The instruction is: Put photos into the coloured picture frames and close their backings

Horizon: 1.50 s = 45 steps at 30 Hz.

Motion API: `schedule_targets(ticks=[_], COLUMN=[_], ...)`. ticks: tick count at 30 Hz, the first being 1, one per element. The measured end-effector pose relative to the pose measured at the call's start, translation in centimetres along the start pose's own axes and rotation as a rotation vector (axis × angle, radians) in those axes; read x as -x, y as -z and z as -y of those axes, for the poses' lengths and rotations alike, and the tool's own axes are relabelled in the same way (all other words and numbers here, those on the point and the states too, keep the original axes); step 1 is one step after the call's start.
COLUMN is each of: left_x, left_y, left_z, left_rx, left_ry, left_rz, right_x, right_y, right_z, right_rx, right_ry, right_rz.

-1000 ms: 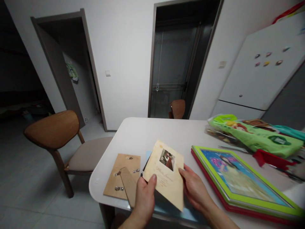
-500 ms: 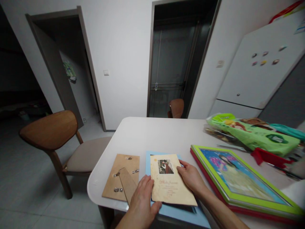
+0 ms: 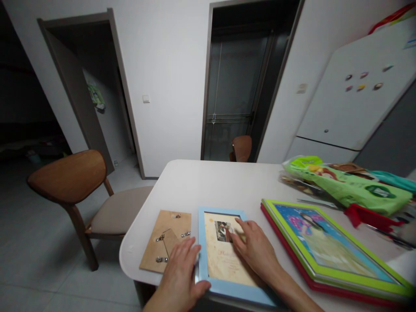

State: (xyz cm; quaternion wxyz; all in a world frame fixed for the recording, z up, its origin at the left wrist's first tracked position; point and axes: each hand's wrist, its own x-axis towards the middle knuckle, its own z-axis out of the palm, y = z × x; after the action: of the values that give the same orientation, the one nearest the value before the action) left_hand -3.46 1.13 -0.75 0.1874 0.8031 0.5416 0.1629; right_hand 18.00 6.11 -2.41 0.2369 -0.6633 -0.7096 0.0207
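Blue frame (image 3: pixel 202 229) near green frame (image 3: pixel 292 236)

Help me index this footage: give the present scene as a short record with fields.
Frame: light blue, lying on the white table
Card: cream, lying inside the frame
Left-hand grip: fingers spread, at the frame's lower left
Right-hand grip: over the card's right side, holding nothing
Left of frame: brown board
Right of frame: green-framed picture
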Motion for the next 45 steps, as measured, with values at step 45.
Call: schedule_targets(ticks=[45], left_x=[-2.1], left_y=[-2.9], left_z=[-2.8], left_rx=[-0.037], left_ry=[-0.139], left_rz=[0.024], right_x=[5.0], right_y=[0.8], right_z=[-2.6], right_rx=[-0.278], right_ry=[0.108], right_rz=[0.086])
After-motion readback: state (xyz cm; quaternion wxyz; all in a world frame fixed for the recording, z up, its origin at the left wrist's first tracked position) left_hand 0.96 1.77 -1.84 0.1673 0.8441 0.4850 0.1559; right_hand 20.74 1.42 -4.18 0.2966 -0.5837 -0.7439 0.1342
